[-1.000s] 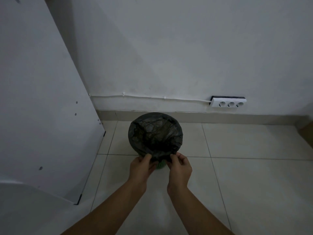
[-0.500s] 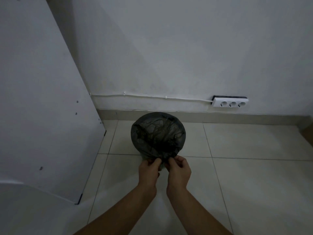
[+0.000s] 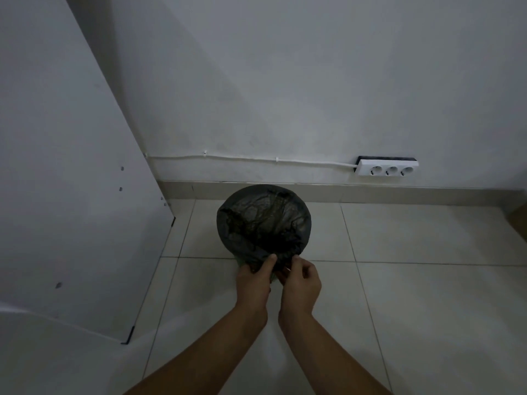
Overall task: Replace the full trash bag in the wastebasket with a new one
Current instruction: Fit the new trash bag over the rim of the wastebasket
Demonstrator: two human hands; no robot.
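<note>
Trash bag (image 3: 263, 220) — one; hands (image 3: 278, 282) — two

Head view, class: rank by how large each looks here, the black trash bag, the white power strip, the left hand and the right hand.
1. black trash bag
2. left hand and right hand: alike, unranked, and nearer the camera
3. white power strip

left arm: bare, reaching forward from bottom edge, angled inward | left hand (image 3: 252, 283): back up, fingers curled, thumb raised, pinching trash bag (image 3: 263, 220) edge | right arm: bare, reaching forward, angled inward | right hand (image 3: 301, 283): just beside left, fingers curled, pinching same bag edge
</note>
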